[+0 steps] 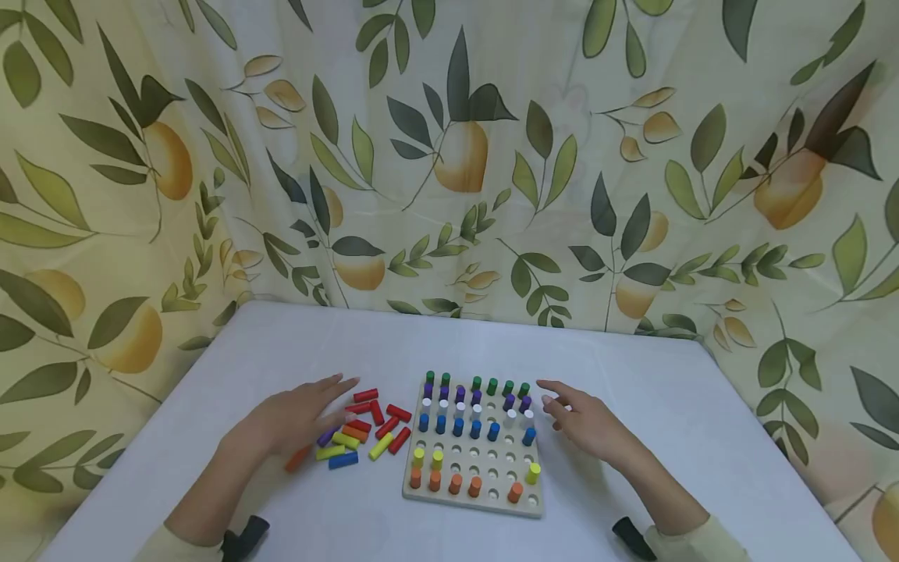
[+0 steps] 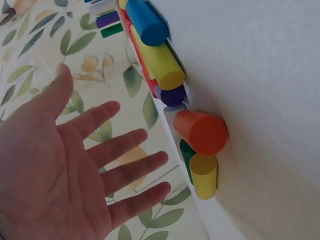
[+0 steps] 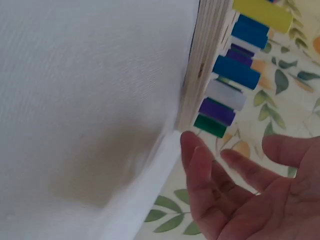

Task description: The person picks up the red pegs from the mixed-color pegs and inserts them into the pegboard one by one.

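A wooden peg board (image 1: 467, 505) holds rows of green, purple, white, blue, yellow and orange pegs, with holes showing between some of them. To its left lie loose pegs: several red pegs (image 1: 387, 427), yellow pegs (image 1: 381, 446), a blue peg (image 1: 343, 460) and an orange peg (image 1: 298, 459). My left hand (image 1: 302, 414) is over the left part of this pile, fingers spread and holding nothing; it partly covers a purple peg (image 1: 327, 435). Beside the board's back right corner, my right hand (image 1: 586, 425) has loosely bent fingers and nothing in its grasp.
A white cloth (image 1: 597, 359) covers the table under the board and pegs. Behind and at the sides hangs a curtain (image 1: 449, 234) printed with fruit and leaves. Dark straps (image 1: 246, 537) sit at both wrists, near the pale sleeves.
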{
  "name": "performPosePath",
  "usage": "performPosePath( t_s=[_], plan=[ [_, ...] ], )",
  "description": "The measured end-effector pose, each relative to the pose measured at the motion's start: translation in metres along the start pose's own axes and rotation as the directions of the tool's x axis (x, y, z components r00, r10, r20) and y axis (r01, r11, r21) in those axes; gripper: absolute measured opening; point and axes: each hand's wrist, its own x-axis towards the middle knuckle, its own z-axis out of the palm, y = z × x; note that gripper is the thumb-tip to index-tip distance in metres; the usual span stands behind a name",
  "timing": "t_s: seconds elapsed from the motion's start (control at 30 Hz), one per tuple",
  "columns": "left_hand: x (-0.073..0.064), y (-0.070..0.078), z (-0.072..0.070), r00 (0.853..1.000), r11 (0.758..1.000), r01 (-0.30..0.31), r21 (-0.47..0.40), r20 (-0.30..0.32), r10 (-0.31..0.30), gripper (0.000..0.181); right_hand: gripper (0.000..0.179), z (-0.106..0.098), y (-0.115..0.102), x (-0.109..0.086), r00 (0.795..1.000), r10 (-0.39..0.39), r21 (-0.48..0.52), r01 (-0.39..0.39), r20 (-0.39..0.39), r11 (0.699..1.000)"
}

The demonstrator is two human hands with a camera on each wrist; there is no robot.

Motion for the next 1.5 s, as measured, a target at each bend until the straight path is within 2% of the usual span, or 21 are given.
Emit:
performPosePath(
  t_s=[0.27,0.43,0.6,0.77,0.83,1.0,1.2,1.37,1.5],
  plan=[
    [0.011,-0.006,-0.003,0.999,0.998,-0.006,-0.065,0.031,0.008,0.064,0.039,-0.004,0.009,0.019,0.994,0.047,0.206,-0.068,0.103,0.976],
    [0.019,-0.005,-0.008,0.998,0.991,-0.02,-0.131,0.053,0.027,0.059,0.027,-0.004,0.015,0.024,0.972,0.079,0.289,-0.143,0.221,0.947],
    [0.023,-0.004,-0.012,0.993,0.971,-0.007,-0.238,0.117,0.036,0.051,0.027,0.001,0.023,0.027,0.952,0.077,0.346,-0.183,0.297,0.92],
    [0.029,-0.009,-0.016,0.988,0.954,0.058,-0.295,0.156,-0.012,0.047,0.035,0.004,0.027,0.028,0.946,0.046,0.388,-0.176,0.321,0.905],
    [0.032,-0.011,-0.017,0.985,0.956,0.085,-0.28,0.166,-0.039,0.045,0.037,0.005,0.027,0.028,0.944,0.037,0.397,-0.173,0.328,0.901],
    [0.045,-0.007,-0.019,0.98,0.969,0.094,-0.227,0.19,-0.051,0.043,0.044,0.009,0.032,0.028,0.95,0.023,0.4,-0.153,0.311,0.903],
    [0.055,-0.003,-0.024,0.976,0.967,0.121,-0.226,0.204,-0.075,0.04,0.047,0.01,0.039,0.029,0.954,0.012,0.408,-0.138,0.298,0.902],
    [0.059,-0.004,-0.025,0.98,0.963,0.111,-0.244,0.19,-0.064,0.037,0.047,0.01,0.039,0.031,0.952,0.008,0.413,-0.14,0.306,0.9],
    [0.065,-0.005,-0.02,0.989,0.964,0.075,-0.255,0.143,-0.039,0.031,0.047,0.01,0.036,0.033,0.952,0.022,0.409,-0.153,0.306,0.899]
  ],
)
